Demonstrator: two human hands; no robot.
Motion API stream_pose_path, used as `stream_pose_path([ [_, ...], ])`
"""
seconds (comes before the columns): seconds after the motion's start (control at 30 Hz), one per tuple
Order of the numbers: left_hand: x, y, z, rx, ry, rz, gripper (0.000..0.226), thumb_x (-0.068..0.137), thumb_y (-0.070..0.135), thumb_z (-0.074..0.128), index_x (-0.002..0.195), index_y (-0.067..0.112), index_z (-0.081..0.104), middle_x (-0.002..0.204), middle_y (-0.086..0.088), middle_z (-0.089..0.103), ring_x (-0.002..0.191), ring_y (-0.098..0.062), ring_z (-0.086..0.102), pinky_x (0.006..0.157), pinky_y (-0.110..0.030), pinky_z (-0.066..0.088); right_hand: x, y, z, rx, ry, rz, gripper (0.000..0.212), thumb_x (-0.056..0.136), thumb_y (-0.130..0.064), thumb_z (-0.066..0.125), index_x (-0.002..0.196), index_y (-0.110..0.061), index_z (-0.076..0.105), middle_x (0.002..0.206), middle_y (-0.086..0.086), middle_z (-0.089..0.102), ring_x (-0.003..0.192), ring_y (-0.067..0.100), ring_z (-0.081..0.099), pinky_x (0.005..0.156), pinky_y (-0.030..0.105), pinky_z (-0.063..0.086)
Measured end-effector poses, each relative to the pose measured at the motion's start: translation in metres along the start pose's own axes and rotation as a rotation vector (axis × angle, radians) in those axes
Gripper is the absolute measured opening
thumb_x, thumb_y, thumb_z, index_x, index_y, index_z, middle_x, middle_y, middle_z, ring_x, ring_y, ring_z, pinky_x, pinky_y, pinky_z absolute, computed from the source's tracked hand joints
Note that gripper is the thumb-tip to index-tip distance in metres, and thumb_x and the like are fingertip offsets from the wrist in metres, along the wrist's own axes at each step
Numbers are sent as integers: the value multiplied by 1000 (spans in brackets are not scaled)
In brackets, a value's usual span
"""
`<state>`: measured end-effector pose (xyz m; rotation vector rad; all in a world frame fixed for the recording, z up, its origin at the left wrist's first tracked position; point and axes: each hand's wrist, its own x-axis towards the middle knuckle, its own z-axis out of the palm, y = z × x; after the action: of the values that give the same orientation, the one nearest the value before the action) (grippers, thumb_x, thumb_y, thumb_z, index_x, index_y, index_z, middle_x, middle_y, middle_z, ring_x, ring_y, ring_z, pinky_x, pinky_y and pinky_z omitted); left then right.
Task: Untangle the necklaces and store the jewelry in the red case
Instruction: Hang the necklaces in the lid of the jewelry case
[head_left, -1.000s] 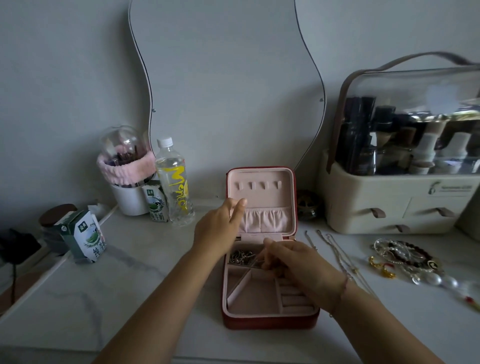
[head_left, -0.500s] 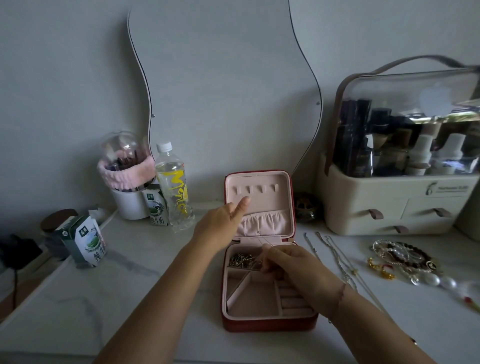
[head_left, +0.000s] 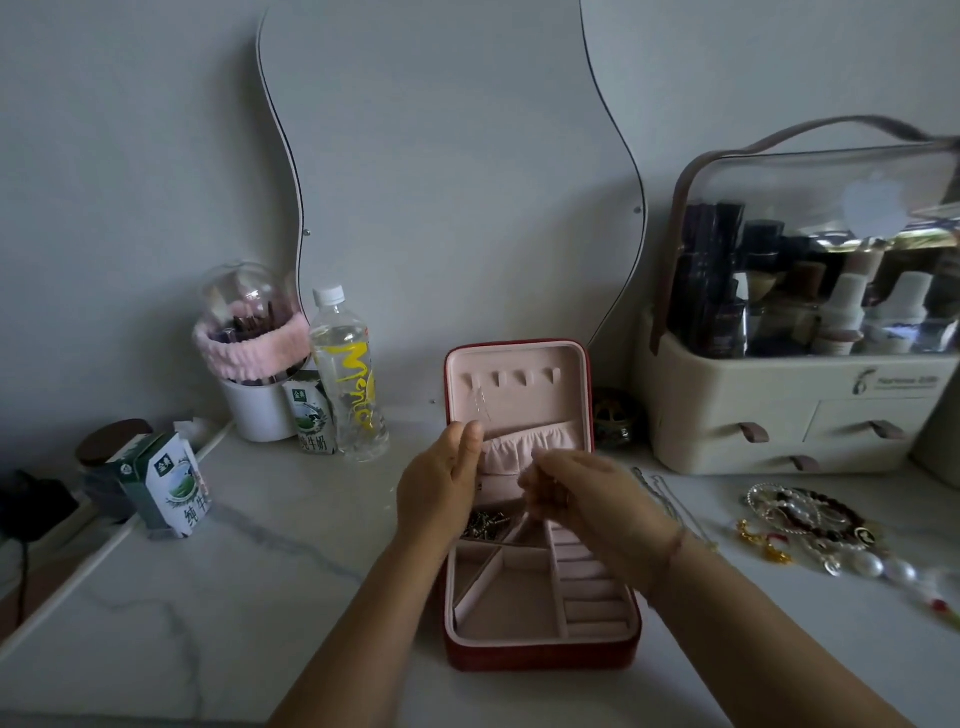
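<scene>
Marble tabletop (head_left: 208, 597) — red case (head_left: 540, 659), jewelry heap (head_left: 810, 519), bottle (head_left: 348, 374), milk carton (head_left: 166, 483)

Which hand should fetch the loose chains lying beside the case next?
Probably the right hand: the chains lie just right of the red case, beside its wrist; the left hand is across at the lid.

Motion blur smears the fingertips of the right hand (head_left: 576, 499), so any pinch is unreadable; the hand also hides the back compartments of the red case (head_left: 540, 657). A faint strand (head_left: 480, 408) above the left hand (head_left: 441, 493) is too thin to identify. The organizer (head_left: 779, 415) runs off the right edge.
</scene>
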<state>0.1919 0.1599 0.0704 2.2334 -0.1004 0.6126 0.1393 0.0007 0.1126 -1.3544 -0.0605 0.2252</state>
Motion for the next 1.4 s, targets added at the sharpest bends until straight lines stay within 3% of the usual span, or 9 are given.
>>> stream_pose_path([
  [0.17,-2,-5,0,-135,-19,-36,76,78,83,12,92,26,61,53,7,52,71,-35,63,74,-46,52,27,-46,22,17,-34,-129,25,97,-15,47,81,1,60,76,13,61,72,19,61,71,27,55],
  [0.4,-5,-3,-1,-176,-9,-14,73,78,75,13,91,21,61,51,8,49,58,-17,53,69,-36,48,63,-62,34,-255,11,-173,27,96,-13,48,103,9,63,91,19,65,82,25,63,88,36,54],
  [0.53,-5,-4,-2,-176,-10,-45,57,77,76,15,72,33,52,51,9,49,64,-27,58,70,-38,47,73,-47,30,-426,24,-143,26,95,-11,49,100,6,68,100,22,69,87,27,66,80,29,57],
  [0.73,-4,-8,-1,-181,-16,-51,63,77,78,13,77,30,54,52,8,50,68,-30,61,72,-42,50,73,-41,17,-391,20,-118,26,96,-16,52,101,5,68,99,20,70,88,27,69,81,31,57],
  [0.93,-6,-1,-7,-224,-13,-74,63,79,76,19,60,26,52,48,8,52,58,-20,56,71,-42,50,20,-50,-15,-442,76,-175,21,95,-18,51,94,-8,70,98,13,71,89,21,68,84,29,55],
  [1.07,-20,10,-13,-216,2,-51,42,81,71,37,83,36,60,69,8,63,75,-24,65,73,-39,52,-56,-48,-52,-624,155,-203,16,92,-23,53,92,-19,69,83,-1,71,76,9,65,69,21,54],
  [1.17,-54,39,-15,-280,-48,31,22,87,51,50,90,33,63,83,10,67,78,-8,62,72,-15,46,-108,-24,-76,-815,285,-251,5,84,-25,64,85,-26,69,74,-7,68,69,2,62,64,16,50],
  [1.3,-102,78,-10,-363,-171,146,26,93,45,54,100,23,67,88,15,64,83,5,58,73,-5,39,-147,31,-92,-1067,486,-318,8,74,-31,73,78,-33,67,75,-13,57,72,5,52,66,21,42],
  [1.4,-135,97,-2,-409,-262,210,32,93,44,51,103,18,66,91,12,65,88,-3,61,74,-8,42,-154,59,-96,-1194,644,-336,16,70,-34,78,83,-29,70,81,-12,52,78,8,49,75,29,27],
])
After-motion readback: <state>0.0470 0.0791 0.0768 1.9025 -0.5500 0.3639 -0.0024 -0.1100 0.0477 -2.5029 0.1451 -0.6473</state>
